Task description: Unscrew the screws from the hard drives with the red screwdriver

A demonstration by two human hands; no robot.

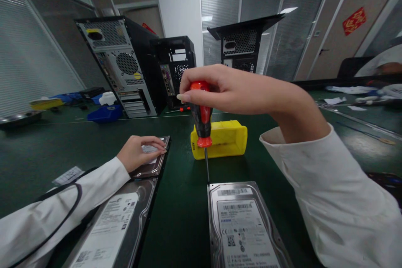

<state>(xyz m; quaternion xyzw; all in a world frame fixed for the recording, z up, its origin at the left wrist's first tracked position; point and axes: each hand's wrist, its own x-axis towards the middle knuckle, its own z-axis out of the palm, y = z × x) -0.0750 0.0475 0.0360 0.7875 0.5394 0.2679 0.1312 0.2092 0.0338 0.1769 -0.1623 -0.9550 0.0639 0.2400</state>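
My right hand [216, 86] is closed round the top of a red and black screwdriver [202, 121], held upright. Its tip meets the top left corner of a silver hard drive [245, 226] with a white label. At the left, my left hand [141, 153] rests on a smaller drive [152, 167], its fingers stretched over the label and holding nothing visible. Just below that drive lies another large hard drive [109, 230], partly under my left sleeve. Behind the screwdriver stands a yellow bin [229, 140].
A large computer case [125, 67] stands at the back left, with an open black case [176, 67] beside it and another case [241, 46] behind my right hand. A blue bin [105, 113] and a metal bowl [20, 119] are on the left. A person's sleeve shows far right.
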